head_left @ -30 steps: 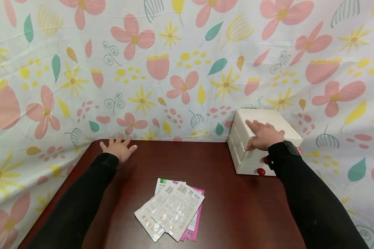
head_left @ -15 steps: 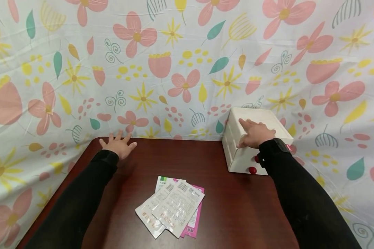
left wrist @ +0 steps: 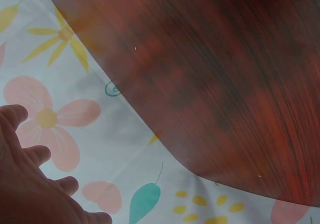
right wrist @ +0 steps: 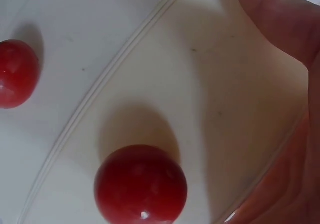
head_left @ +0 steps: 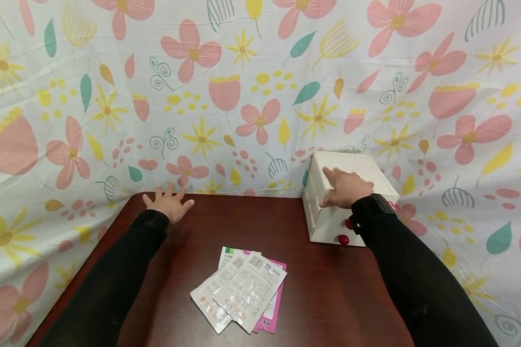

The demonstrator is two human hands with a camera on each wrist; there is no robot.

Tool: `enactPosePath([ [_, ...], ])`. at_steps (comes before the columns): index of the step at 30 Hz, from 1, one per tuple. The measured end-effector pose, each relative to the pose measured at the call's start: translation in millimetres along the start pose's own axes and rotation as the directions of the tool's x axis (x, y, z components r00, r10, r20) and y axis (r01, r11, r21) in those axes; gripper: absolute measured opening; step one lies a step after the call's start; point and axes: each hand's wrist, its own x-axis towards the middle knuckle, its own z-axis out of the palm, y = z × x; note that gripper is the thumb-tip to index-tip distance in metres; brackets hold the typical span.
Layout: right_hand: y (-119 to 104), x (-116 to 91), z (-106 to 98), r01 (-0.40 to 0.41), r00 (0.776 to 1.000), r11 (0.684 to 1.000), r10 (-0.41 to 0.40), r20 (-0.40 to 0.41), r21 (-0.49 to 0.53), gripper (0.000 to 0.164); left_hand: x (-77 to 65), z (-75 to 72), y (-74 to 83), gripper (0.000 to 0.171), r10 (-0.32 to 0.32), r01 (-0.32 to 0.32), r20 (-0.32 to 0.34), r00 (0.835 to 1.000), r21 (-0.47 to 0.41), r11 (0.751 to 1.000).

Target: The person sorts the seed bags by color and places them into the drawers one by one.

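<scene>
A white two-drawer box (head_left: 323, 224) with round red knobs (head_left: 343, 239) stands at the table's back right. My right hand (head_left: 348, 189) rests on its top near the front edge, fingers extended and thumb toward the left front corner. In the right wrist view, the thumb (right wrist: 285, 24) lies by the upper drawer front, beside a knob (right wrist: 141, 184). My left hand (head_left: 168, 206) is over the far left table corner, fingers spread, holding nothing. The left wrist view shows its fingers (left wrist: 37, 155) beyond the table edge. Neither hand touches the flat sachets (head_left: 249, 291) lying overlapped at the middle front.
The dark reddish-brown table (head_left: 226, 221) has a rounded far left corner. A white curtain (head_left: 260, 62) printed with flowers and leaves hangs behind it and along both sides. One bright pink sachet (head_left: 274, 313) shows beneath the silvery ones.
The box has slid left across the table, with my right hand moving along on its top. My left hand and the sachets stay nearly where they were.
</scene>
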Motion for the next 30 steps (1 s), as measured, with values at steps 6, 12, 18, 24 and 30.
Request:
enactPosePath([
  [6, -10.4, 1.4, 2.9, -0.001, 1.0, 1.0, 0.001, 0.007, -0.012, 0.103, 5.2, 10.0, -0.4, 0.077, 0.011, -0.01, 0.014, 1.0, -0.016, 1.0],
  [12, -28.4, 7.3, 5.1, 0.012, 1.0, 0.999, -0.013, -0.021, -0.038, 0.105, 1.6, 7.0, -1.6, 0.075, -0.006, 0.006, 0.01, 1.0, -0.02, 1.0],
  [18, -48.4, 13.2, 7.4, 0.018, 0.999, 0.998, -0.02, -0.033, -0.059, 0.106, -0.5, 7.3, -2.5, 0.076, -0.006, 0.006, 0.014, 1.0, -0.012, 1.0],
  [24, -65.5, 11.7, 6.5, 0.025, 0.999, 0.998, -0.028, -0.045, -0.053, 0.105, -1.7, 7.3, 1.7, 0.074, 0.006, -0.005, 0.018, 1.0, -0.02, 1.0],
  [30, -74.9, 13.9, 6.1, 0.042, 0.997, 0.996, -0.047, -0.062, -0.077, 0.105, 0.8, 9.3, 2.0, 0.075, 0.011, -0.011, 0.003, 1.0, -0.016, 1.0],
])
